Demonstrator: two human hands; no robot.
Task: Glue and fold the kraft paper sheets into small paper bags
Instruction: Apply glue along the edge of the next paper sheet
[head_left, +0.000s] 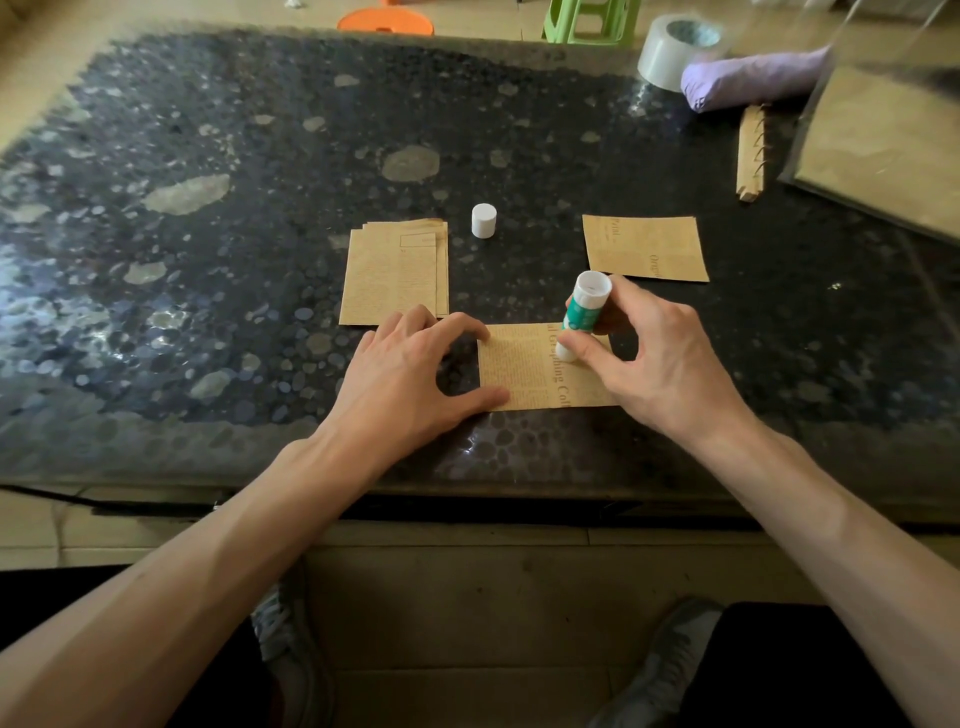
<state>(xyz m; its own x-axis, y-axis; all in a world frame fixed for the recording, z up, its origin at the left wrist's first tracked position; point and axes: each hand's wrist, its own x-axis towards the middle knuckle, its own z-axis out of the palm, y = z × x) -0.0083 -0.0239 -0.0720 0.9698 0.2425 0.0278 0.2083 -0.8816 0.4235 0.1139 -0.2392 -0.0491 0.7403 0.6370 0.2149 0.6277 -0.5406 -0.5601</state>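
- Your right hand (660, 364) has its fingers curled round the glue stick (582, 317), whose tip is down on the kraft sheet (524, 371).
- Your left hand (410, 374) is spread and grasps nothing; thumb and forefinger press that sheet's left edge.
- Beyond the sheet stands the white cap (483, 221); beyond-left lies a paper stack (395, 275), beyond-right a single piece (645, 248).

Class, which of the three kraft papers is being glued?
The nearest sheet: left hand pins it, right hand presses the glue stick on it. The stack and far sheet lie beyond.
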